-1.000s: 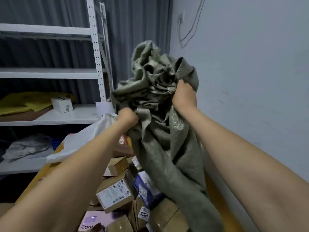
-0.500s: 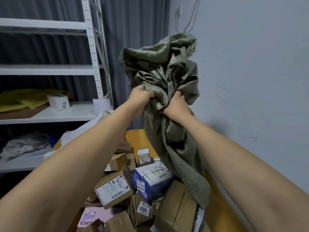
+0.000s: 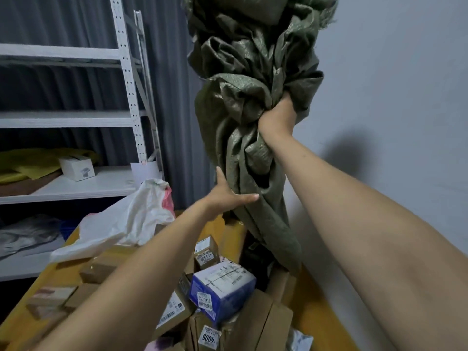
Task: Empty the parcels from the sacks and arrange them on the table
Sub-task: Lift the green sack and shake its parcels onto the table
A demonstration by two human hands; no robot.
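A crumpled olive-green woven sack (image 3: 250,79) hangs high over the yellow table (image 3: 314,315). My right hand (image 3: 277,117) grips a bunch of its cloth at about mid-height, arm stretched up. My left hand (image 3: 228,195) is lower, fingers spread, its thumb and palm against the sack's hanging lower part. Under the sack lies a heap of parcels: a blue and white box (image 3: 222,287), brown cardboard boxes (image 3: 255,323) and a small labelled carton (image 3: 206,253). The sack's bottom end reaches down into the heap.
A white plastic sack (image 3: 121,224) lies slumped on the table's far left. White metal shelving (image 3: 76,183) stands behind on the left, holding a small white box (image 3: 77,167) and yellow sheets. A grey wall runs close along the right.
My right hand has hauled the sack much higher. My left hand let go of the bunched cloth and dropped to the sack's lower part with its fingers open.
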